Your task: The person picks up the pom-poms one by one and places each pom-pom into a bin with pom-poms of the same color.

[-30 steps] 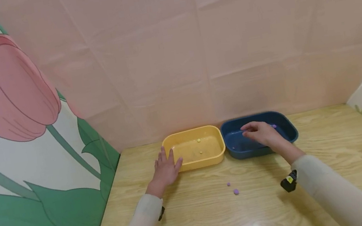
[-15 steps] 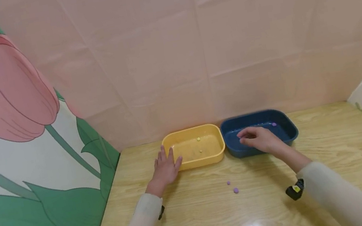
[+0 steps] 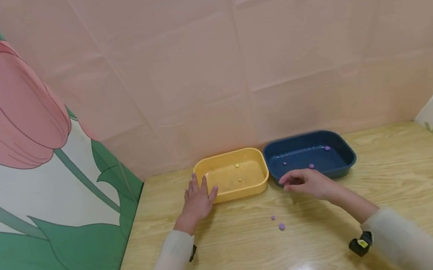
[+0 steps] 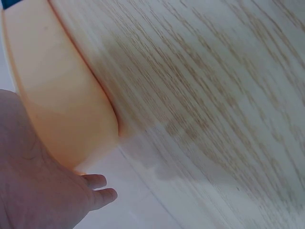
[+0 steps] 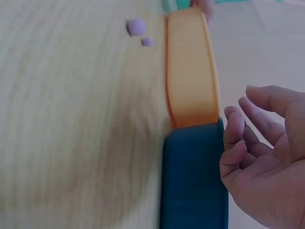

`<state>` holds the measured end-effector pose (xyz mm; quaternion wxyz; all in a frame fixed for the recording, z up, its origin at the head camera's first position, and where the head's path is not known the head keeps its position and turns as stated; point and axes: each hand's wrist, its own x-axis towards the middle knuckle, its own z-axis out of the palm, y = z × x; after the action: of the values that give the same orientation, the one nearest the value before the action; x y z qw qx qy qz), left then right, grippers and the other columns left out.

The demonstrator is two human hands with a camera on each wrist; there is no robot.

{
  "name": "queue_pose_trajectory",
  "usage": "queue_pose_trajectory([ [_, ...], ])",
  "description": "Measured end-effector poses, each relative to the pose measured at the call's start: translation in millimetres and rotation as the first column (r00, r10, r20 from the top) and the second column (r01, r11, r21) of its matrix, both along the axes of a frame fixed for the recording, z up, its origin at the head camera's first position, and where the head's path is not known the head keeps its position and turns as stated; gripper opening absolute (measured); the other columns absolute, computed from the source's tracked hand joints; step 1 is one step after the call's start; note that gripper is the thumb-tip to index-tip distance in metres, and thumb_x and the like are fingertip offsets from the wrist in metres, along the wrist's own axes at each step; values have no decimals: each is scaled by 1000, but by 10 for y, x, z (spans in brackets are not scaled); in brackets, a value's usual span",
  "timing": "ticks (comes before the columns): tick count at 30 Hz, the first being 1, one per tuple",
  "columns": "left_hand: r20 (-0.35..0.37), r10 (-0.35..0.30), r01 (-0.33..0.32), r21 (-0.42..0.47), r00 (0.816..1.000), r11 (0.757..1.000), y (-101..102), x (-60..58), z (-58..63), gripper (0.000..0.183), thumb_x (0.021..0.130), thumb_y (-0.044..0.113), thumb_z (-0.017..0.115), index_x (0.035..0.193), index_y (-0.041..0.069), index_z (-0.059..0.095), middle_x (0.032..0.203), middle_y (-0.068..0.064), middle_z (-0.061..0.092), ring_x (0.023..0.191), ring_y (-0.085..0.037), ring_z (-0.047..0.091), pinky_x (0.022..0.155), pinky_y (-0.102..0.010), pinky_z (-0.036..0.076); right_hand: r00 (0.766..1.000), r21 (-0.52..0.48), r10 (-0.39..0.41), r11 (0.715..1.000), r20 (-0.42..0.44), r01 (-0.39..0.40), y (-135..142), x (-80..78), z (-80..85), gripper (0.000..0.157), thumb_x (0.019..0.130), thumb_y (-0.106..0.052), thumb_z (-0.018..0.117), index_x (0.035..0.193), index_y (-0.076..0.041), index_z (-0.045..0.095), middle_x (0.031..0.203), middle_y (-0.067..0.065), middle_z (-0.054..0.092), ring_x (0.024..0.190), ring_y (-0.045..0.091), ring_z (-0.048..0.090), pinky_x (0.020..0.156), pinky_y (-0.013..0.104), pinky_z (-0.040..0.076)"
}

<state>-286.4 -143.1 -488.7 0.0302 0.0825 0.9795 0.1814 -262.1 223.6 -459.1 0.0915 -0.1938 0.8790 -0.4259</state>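
Note:
My left hand [image 3: 197, 202] rests at the left end of the yellow tray [image 3: 243, 193], fingers spread over its rim. In the left wrist view, the left hand [image 4: 43, 191] lies beside the tray's outer wall. My right hand [image 3: 308, 182] hovers over the front rim of the dark blue tray [image 3: 344, 168]. In the right wrist view, the right hand [image 5: 267, 148] has loosely bent fingers, thumb and index finger apart, holding nothing. Purple bits lie in the blue tray, including a round purple piece [image 3: 327, 148]. Two yellow bits, one a yellow piece [image 3: 237, 165], lie in the yellow tray.
On the wood-grain table [image 3: 236, 256], a larger purple piece [image 3: 281, 227] and a smaller purple piece [image 3: 273, 217] lie in front of the trays. The trays stand side by side against a pink-covered wall [image 3: 208, 84]. A tulip-patterned wall [image 3: 21, 100] borders the left.
My right hand has moved from above the blue tray's inside toward its front rim, uncovering purple pieces in the tray. The left hand has stayed in place.

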Motion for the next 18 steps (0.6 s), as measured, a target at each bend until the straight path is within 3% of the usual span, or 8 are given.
queue_pose_trajectory([
  [7, -8, -10, 10, 2, 1000, 1000, -4, 0, -21, 76, 108, 58, 26, 162, 5, 21, 167, -26, -4, 152, -48, 8, 120, -63, 13, 995, 1, 104, 995, -4, -104, -50, 105, -107, 22, 96, -10, 68, 117, -3, 71, 101, 7, 70, 85, 17, 56, 72, 24, 47],
  [12, 5, 0, 0, -13, 1000, 1000, 3, -11, -24, 76, 107, 58, 25, 162, 6, 19, 168, -24, -7, 153, -46, 6, 121, -62, 12, 981, -3, 191, 982, 22, -191, -39, 175, -189, 27, 97, -14, 68, 121, -3, 69, 109, 12, 69, 88, 18, 59, 75, 25, 50],
  [18, 10, 3, -2, -22, 1000, 1000, -7, -33, -52, 78, 106, 61, 22, 163, 8, 18, 168, -23, -8, 153, -46, 6, 121, -61, 11, 970, -10, 238, 971, 46, -237, -32, 237, -334, 29, 93, -18, 74, 121, -9, 70, 112, 11, 70, 96, 19, 63, 79, 26, 52],
])
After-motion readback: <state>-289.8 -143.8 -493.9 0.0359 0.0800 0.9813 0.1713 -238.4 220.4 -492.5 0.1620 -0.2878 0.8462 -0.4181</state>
